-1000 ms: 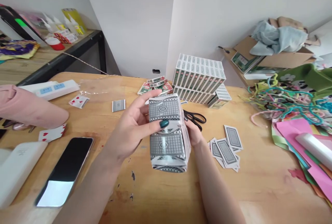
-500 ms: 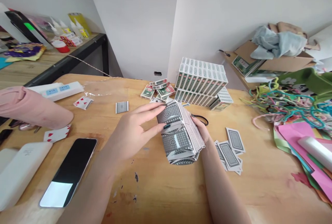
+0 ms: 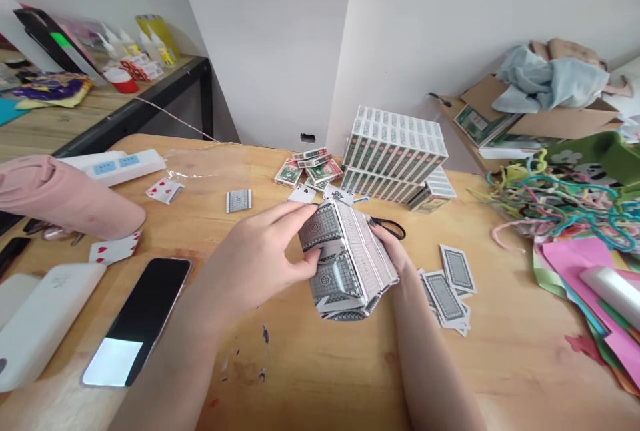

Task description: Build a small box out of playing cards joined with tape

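Above the table I hold a box-like piece built of folded playing cards (image 3: 367,258), with grey patterned backs facing out. My right hand (image 3: 393,248) grips it from the right side, thumb along its edge and the other fingers hidden behind or beneath. On its left face, my left hand (image 3: 273,248) has fingers at the upper edge and the thumb pressed on a card. Just behind my right hand lie black scissor handles (image 3: 393,228), mostly hidden. Loose grey-backed cards (image 3: 447,298) lie to the right of my right forearm.
Stacked card packs (image 3: 395,151) stand at the back, with opened packs (image 3: 310,168) beside them. On the left are a phone (image 3: 145,311), a white power bank (image 3: 53,324), a pink roll (image 3: 75,198) and a power strip (image 3: 125,164). Tangled yarn (image 3: 555,198) and coloured paper (image 3: 575,271) fill the right.
My left thumb has shifted slightly on the card face, its dark nail turned out of sight. The card piece has tilted a little, showing more of its top. The whole view has shifted slightly.
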The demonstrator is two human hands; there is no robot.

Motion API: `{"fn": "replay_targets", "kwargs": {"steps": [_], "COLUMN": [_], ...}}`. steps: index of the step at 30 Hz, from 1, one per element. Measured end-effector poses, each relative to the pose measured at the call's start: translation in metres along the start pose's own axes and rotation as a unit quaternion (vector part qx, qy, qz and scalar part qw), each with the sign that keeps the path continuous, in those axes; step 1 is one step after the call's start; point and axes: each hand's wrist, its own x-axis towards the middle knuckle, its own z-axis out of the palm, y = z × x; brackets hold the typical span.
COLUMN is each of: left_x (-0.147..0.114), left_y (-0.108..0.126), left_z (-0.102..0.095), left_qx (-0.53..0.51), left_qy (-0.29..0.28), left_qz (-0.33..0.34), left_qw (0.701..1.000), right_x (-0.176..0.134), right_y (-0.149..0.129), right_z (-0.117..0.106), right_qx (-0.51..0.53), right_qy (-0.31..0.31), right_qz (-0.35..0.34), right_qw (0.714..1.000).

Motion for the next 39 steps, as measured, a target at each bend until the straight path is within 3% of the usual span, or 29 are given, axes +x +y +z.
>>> {"fn": "replay_targets", "kwargs": {"steps": [21,29,39], "left_x": [-0.0055,-0.0078,-0.0073], "left_y": [-0.0004,0.0044,0.0052], "left_z": [0.0046,-0.0004,0.0029], "left_qx": [0.016,-0.003,0.018], "left_qy": [-0.049,-0.024,-0.044], "left_qz": [-0.025,-0.007,0.01], "left_qw": [0.998,1.0,0.999], "right_x": [-0.0015,-0.0004,0.0003], "right_y": [0.0018,0.002,0.0031], "right_z": [-0.0014,-0.0012,-0.0017], "right_qx": [-0.017,-0.021,-0.025], "right_qy": [0.03,0.054,0.046], "right_qz": [0.011,0.018,0.011], "right_qw": [0.999,0.998,0.999]}}
